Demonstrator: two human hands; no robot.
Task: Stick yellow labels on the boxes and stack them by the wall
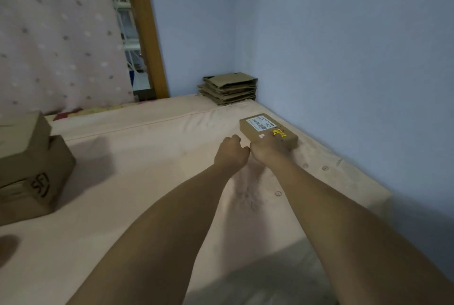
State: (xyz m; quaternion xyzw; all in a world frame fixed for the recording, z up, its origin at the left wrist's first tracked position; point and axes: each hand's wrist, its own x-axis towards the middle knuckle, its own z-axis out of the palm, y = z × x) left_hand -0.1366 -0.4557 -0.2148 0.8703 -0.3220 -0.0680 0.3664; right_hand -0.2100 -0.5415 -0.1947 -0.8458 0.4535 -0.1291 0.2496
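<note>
A flat brown cardboard box [264,127] lies on the pink mattress close to the blue wall. It carries a white shipping label [261,122] and a yellow label [279,133] on top. My right hand [269,148] rests on the box's near end, fingers over its top by the yellow label. My left hand [232,151] sits just left of the box on the mattress, its fingers curled and holding nothing that I can see. Both arms stretch far forward.
Two larger cardboard boxes [32,164] are stacked at the left edge of the mattress [137,162]. A pile of flattened cardboard [228,88] fills the far corner by the wall [344,59]. A dotted curtain and a wooden frame stand behind.
</note>
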